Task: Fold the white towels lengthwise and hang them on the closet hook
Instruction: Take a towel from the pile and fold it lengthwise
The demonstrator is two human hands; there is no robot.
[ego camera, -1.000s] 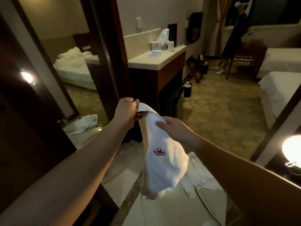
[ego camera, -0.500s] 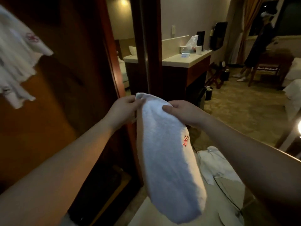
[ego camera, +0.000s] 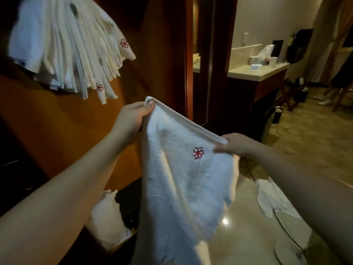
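1. Towel [ego camera: 183, 180] is held by its top hem between both hands; left hand [ego camera: 131, 119] is clamped on the upper left corner, thumb over the hem, fingers curled behind; right hand [ego camera: 235, 144] is pinched on the lower right end of the same hem, thumb on the front face near the red logo [ego camera: 197, 153].
2. Hem is run as a taut slant, high at left, low at right; the body is hung down and slightly toward the camera, long axis near vertical; it reads as already folded into a band, judged from the doubled edge, not certain.
3. Key relation: hung stack [ego camera: 65, 46] is up and left of the grip, against the closet panel [ego camera: 152, 54]; left hand is the nearer one, just below and right of the stack's lowest tips; right hand is well apart from it; next move is judged as a lift up-left, led by the left hand.
4. Hook itself is not seen; it is buried under the stack or cut off at the top edge; exact hang point cannot be told.
5. Towel's lower end is cut off by the frame bottom; its back layer is hidden; fingers behind the cloth are not visible on either hand.
6. More white cloth [ego camera: 275, 199] is lying on the floor [ego camera: 246, 232] at right; another bundle [ego camera: 107, 217] is sat low in the closet; blur makes both hard to read.
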